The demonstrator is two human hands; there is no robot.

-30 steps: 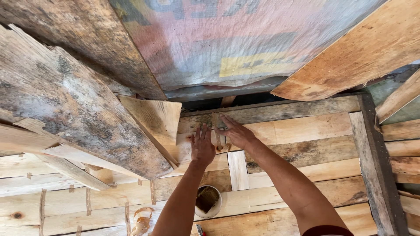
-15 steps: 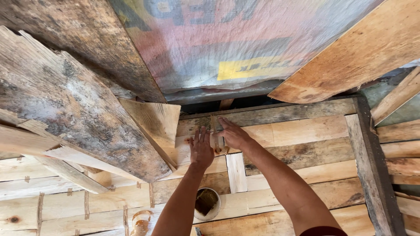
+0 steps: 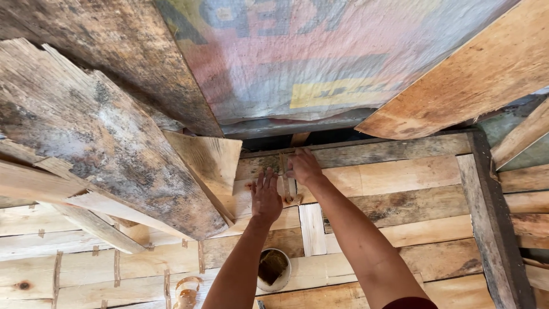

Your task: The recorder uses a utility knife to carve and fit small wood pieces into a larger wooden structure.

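My left hand (image 3: pixel 266 195) lies flat with fingers spread on a pale plank of the wooden wall (image 3: pixel 400 177), just left of a thin upright wooden strip (image 3: pixel 283 186). My right hand (image 3: pixel 304 166) is higher up. Its fingers curl around the top of that strip, right under the dark top rail (image 3: pixel 389 150). Both forearms reach up from the bottom of the view. The fingertips of my right hand are partly hidden against the strip.
A faded printed tarp (image 3: pixel 320 63) hangs overhead between weathered grey boards (image 3: pixel 108 137) on the left and a tan board (image 3: pixel 474 74) on the right. A round white container (image 3: pixel 273 269) sits below my arms. A dark post (image 3: pixel 494 229) stands at the right.
Both hands stay at the same spot on the wall. My right hand has crept slightly upward along the strip, and the view has shifted a little.
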